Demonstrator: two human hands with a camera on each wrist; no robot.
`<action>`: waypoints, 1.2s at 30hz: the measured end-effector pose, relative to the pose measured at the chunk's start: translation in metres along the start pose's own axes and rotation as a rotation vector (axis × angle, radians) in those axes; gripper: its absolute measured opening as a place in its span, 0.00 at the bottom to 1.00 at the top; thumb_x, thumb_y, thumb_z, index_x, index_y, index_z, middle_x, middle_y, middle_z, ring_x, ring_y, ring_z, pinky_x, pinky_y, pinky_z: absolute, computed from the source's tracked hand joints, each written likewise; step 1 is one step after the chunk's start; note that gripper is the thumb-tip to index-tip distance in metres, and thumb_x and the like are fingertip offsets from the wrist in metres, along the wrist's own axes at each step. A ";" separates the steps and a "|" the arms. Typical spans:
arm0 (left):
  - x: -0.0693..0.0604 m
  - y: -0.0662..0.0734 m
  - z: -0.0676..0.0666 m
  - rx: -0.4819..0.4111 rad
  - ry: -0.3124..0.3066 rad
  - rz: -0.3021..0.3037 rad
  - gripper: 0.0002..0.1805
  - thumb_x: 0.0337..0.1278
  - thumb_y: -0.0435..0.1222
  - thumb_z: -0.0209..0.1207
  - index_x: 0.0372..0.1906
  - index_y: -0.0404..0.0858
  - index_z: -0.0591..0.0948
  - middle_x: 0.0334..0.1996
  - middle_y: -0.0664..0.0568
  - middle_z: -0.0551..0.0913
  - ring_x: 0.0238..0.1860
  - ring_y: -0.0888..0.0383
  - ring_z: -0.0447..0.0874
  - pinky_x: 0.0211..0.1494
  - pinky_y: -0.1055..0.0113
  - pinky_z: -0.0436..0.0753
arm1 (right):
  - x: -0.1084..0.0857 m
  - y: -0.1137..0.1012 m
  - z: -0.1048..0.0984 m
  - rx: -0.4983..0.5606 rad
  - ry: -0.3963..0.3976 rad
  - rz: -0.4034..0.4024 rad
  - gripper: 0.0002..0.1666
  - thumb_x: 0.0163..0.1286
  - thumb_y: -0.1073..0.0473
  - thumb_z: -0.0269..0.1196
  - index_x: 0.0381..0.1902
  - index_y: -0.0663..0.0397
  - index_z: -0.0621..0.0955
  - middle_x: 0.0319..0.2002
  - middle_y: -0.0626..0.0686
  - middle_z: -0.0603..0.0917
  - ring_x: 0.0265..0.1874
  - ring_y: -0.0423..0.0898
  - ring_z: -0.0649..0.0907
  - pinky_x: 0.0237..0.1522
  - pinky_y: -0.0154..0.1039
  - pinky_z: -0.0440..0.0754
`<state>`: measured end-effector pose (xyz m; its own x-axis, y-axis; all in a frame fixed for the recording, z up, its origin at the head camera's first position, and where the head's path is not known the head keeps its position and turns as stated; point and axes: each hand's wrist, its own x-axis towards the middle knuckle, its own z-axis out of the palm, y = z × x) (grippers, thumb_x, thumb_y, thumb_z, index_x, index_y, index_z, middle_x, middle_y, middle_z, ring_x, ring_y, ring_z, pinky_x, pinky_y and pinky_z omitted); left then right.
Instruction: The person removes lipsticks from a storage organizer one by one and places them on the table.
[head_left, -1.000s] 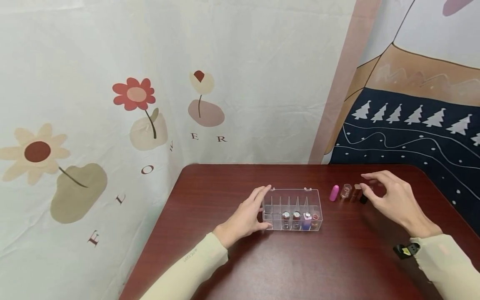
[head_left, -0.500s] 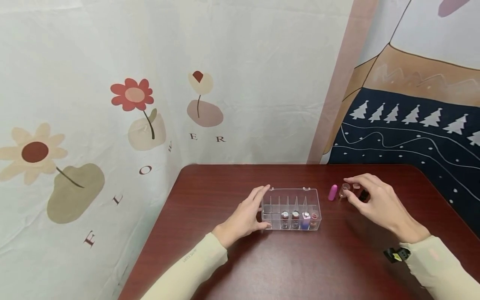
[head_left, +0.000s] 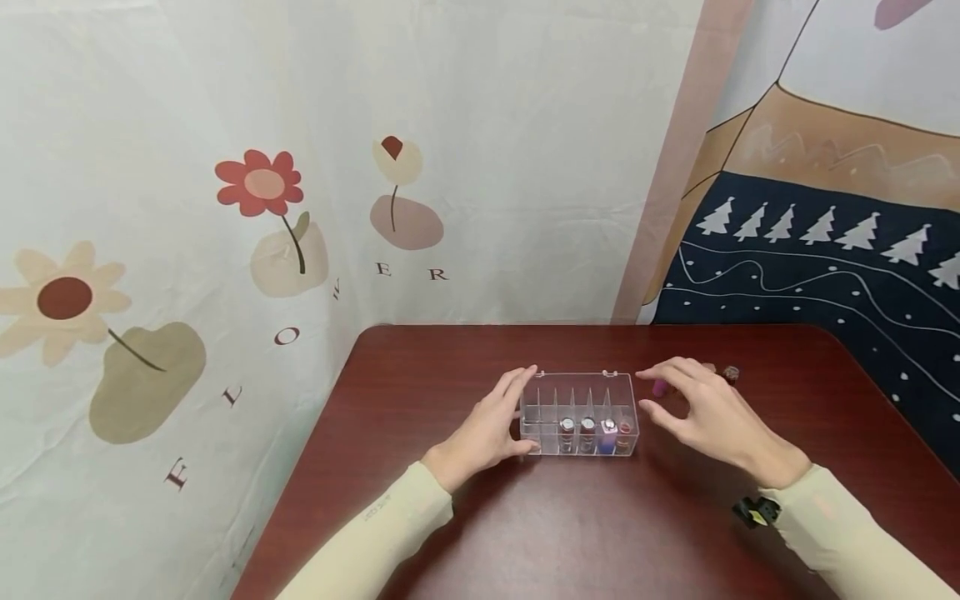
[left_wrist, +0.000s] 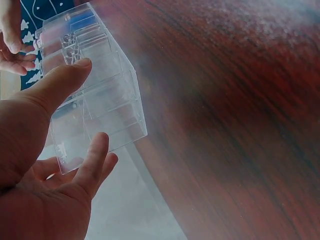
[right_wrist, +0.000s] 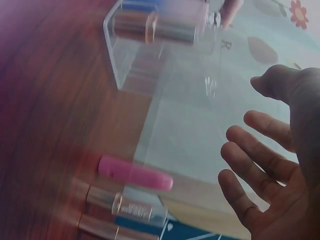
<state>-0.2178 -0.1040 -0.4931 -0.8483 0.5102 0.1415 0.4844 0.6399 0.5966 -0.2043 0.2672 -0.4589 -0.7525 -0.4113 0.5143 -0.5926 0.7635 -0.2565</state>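
A clear divided plastic box [head_left: 550, 444] lies on the table. My left hand [head_left: 480, 429] grips its left end, thumb at the front and fingers behind; the left wrist view shows the thumb [left_wrist: 65, 82] across the wall. Several small cosmetic tubes stand in the right-hand compartments, among them a purple-blue one [head_left: 608, 439] and one with a reddish top [head_left: 625, 432]. Just right of the box, my right hand [head_left: 708, 417] hovers with fingers spread, holding nothing. A pink tube [right_wrist: 135, 172] and a clear-capped lipstick [right_wrist: 135, 207] stand nearby, partly hidden by that hand in the head view.
Another lipstick tube [right_wrist: 112, 230] stands beside the clear-capped one. A dark-capped item [head_left: 731, 374] shows behind the right hand. The reddish wooden table [head_left: 570, 533] ends at a printed curtain [head_left: 510, 167] behind and on the left.
My right hand has moved left, from beside the dark tube past the row of lipsticks to the box's right side. My left hand keeps its place on the box.
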 end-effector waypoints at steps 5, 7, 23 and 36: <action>0.000 0.000 -0.001 0.001 -0.004 -0.005 0.69 0.58 0.30 0.88 0.96 0.43 0.55 0.90 0.41 0.64 0.61 0.43 0.99 0.64 0.63 0.97 | 0.006 -0.010 0.008 0.020 -0.027 -0.056 0.28 0.67 0.55 0.86 0.64 0.48 0.92 0.59 0.50 0.93 0.54 0.49 0.91 0.55 0.58 0.97; 0.000 0.000 -0.001 0.010 -0.002 0.000 0.69 0.58 0.31 0.88 0.96 0.43 0.55 0.90 0.41 0.64 0.60 0.44 1.00 0.64 0.63 0.96 | 0.009 -0.013 0.012 0.030 -0.033 -0.081 0.29 0.67 0.56 0.86 0.65 0.48 0.92 0.59 0.50 0.93 0.57 0.51 0.92 0.58 0.60 0.96; -0.001 0.002 -0.003 0.054 0.026 0.030 0.69 0.56 0.33 0.89 0.95 0.41 0.57 0.88 0.40 0.67 0.56 0.45 1.01 0.69 0.55 0.96 | 0.024 -0.043 0.040 0.052 -0.056 -0.223 0.23 0.67 0.52 0.86 0.58 0.48 0.94 0.53 0.47 0.94 0.55 0.46 0.91 0.57 0.54 0.91; -0.002 0.004 -0.002 0.047 0.024 0.021 0.68 0.56 0.32 0.89 0.95 0.41 0.58 0.88 0.40 0.67 0.56 0.44 1.01 0.66 0.57 0.97 | 0.027 -0.052 0.057 0.067 -0.110 -0.233 0.25 0.68 0.50 0.86 0.58 0.51 0.94 0.51 0.48 0.95 0.51 0.46 0.90 0.58 0.55 0.91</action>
<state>-0.2147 -0.1040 -0.4895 -0.8422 0.5108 0.1728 0.5116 0.6557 0.5552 -0.2097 0.1879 -0.4782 -0.6180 -0.6265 0.4750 -0.7685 0.6087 -0.1971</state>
